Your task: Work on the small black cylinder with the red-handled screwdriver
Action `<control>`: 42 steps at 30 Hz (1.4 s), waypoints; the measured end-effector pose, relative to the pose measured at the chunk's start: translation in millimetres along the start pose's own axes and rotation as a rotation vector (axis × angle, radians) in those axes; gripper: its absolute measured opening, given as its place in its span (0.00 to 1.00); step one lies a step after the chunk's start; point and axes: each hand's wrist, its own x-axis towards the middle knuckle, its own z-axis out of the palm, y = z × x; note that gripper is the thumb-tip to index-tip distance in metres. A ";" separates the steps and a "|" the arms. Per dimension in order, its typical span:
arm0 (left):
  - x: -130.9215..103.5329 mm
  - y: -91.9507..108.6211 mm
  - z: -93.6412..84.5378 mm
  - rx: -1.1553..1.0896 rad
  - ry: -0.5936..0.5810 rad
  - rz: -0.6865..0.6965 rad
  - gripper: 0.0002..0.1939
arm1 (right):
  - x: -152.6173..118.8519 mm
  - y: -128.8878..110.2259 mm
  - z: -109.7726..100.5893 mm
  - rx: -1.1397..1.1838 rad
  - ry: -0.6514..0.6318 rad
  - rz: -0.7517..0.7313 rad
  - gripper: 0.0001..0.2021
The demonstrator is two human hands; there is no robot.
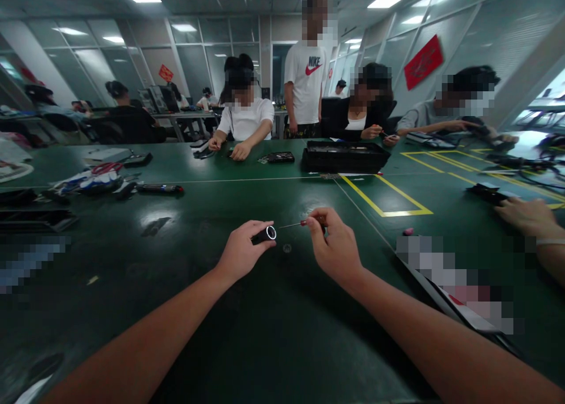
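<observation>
My left hand [243,246] grips a short black cylinder [260,235] between thumb and fingers. Its round end, with a bright silver ring, faces right. Closed round the red handle of a screwdriver [303,222] is my right hand [334,243]. The thin metal shaft points left, and its tip is close to the ringed end; whether they touch I cannot tell. Below the gap between my hands, a small round piece [286,248] lies on the green table [265,333]. My fingers cover much of the cylinder and the handle.
A long black tray [346,158] stands across the table, beside yellow tape lines [384,214]. Tools and cloth-like items lie at left, near a dark pen-shaped tool [159,189]. A co-worker's hand [527,218] reaches in from the right; several people sit opposite.
</observation>
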 end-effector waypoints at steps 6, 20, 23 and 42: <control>1.4 -5.2 -0.1 -0.206 0.083 -0.089 0.25 | 0.4 -0.1 0.2 0.010 0.046 0.001 0.07; -1.3 42.3 8.1 0.078 -0.393 -0.015 0.10 | 2.3 5.8 0.3 0.042 0.086 -0.002 0.07; 3.6 45.2 21.6 0.163 -0.496 0.066 0.17 | 2.0 5.6 -0.1 0.035 0.083 -0.003 0.06; 23.2 53.5 36.9 0.459 -0.613 0.097 0.12 | 2.1 6.6 0.8 0.019 0.074 0.003 0.07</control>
